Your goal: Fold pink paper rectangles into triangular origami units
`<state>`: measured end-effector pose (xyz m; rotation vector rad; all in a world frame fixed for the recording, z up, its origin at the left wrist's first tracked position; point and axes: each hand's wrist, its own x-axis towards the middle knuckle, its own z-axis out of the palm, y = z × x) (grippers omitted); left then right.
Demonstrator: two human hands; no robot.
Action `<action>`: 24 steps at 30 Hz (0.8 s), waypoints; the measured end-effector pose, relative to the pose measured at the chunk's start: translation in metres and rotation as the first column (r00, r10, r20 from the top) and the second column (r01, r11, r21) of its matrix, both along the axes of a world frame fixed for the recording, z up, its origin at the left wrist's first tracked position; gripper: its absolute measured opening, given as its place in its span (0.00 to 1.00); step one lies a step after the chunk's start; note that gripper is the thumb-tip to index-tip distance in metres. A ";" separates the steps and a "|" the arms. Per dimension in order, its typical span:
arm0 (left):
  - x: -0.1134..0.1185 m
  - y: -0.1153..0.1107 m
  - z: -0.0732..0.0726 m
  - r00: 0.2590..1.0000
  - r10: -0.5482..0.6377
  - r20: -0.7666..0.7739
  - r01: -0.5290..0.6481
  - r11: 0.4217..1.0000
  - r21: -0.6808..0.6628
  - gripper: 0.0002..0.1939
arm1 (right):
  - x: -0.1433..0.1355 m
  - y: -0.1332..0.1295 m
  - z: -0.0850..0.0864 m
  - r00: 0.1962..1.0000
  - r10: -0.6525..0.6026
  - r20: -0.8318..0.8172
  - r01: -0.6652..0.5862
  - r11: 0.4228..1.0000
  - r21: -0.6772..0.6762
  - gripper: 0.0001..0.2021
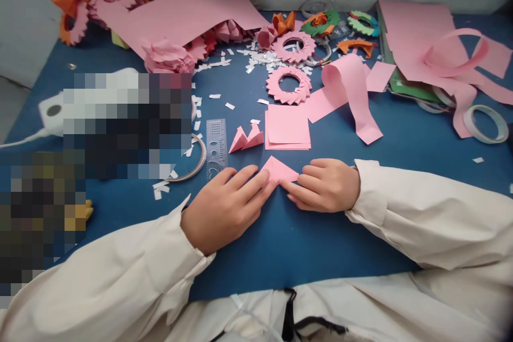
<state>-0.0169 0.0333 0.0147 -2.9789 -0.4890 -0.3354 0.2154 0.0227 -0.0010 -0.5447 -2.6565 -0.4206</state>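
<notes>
On the blue table, a pink paper triangle [278, 168] lies folded with its peak pointing away from me. My left hand [228, 206] grips its left side, fingertips pressed on the paper's left edge and lower edge. From the other side, my right hand [331, 186] has its fingers curled and holds the right corner, its index finger reaching to the lower middle edge. Just beyond the triangle sits a small stack of pink paper squares [287, 125]. Left of that stack stand folded pink paper pieces [246, 138]. A clear plastic ruler [216, 144] lies close to my left hand.
Pink pleated paper rings [288, 85] and white paper scraps [262, 59] lie behind the squares. A curled pink paper strip [352, 96] is at right, near a tape roll [486, 124]. Large pink sheets [192, 10] lie at the back. Blurred patches cover the left side.
</notes>
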 end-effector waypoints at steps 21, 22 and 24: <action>0.001 -0.002 -0.003 0.999 0.047 -0.006 -0.047 0.999 0.004 0.15 | -0.002 0.001 0.004 0.997 -0.013 0.080 0.019 0.996 -0.084 0.10; 0.001 -0.002 -0.003 0.999 0.048 -0.005 -0.048 0.999 0.000 0.15 | -0.002 0.001 0.004 0.996 -0.017 0.085 0.025 0.995 -0.092 0.10; 0.001 -0.002 -0.002 0.999 0.050 -0.005 -0.050 0.999 -0.008 0.15 | -0.002 0.001 0.004 0.995 -0.024 0.093 0.034 0.994 -0.106 0.11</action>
